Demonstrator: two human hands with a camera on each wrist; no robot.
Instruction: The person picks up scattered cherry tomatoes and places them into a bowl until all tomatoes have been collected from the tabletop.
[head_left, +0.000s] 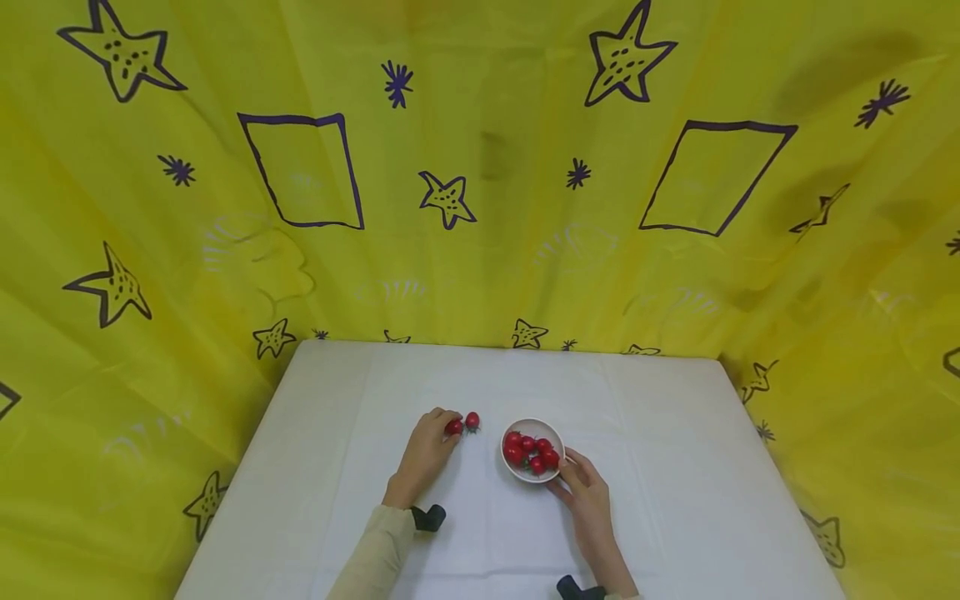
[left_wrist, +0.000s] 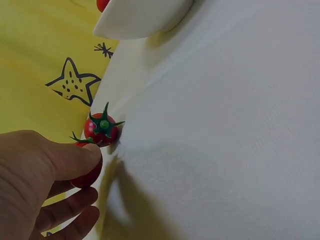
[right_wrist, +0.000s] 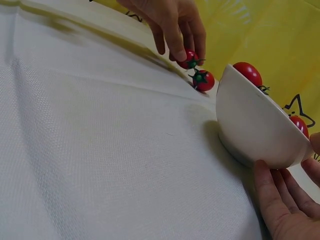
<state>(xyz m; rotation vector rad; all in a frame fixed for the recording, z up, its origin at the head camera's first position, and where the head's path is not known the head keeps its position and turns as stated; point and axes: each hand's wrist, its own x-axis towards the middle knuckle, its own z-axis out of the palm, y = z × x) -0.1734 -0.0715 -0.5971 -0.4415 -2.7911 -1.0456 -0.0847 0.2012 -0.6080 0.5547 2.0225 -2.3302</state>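
My left hand (head_left: 427, 450) pinches a cherry tomato (left_wrist: 89, 170) between thumb and fingers. Beside it on the white cloth sits another red cherry tomato (head_left: 472, 420) with a green leafy stem. To the right stands a white bowl (right_wrist: 260, 125) holding several cherry tomatoes (head_left: 516, 454). My right hand (head_left: 588, 500) grips the bowl at its right side, the thumb at the rim and the fingers against the outer wall, as the right wrist view shows. Only a corner of the bowl and one tomato in it appear in the left wrist view.
A white cloth (head_left: 420, 550) covers the table. Yellow curtains (head_left: 480, 275) with drawn stars and frames hang behind the table and along both sides. Dark wrist mounts (head_left: 429, 517) sit on both wrists.
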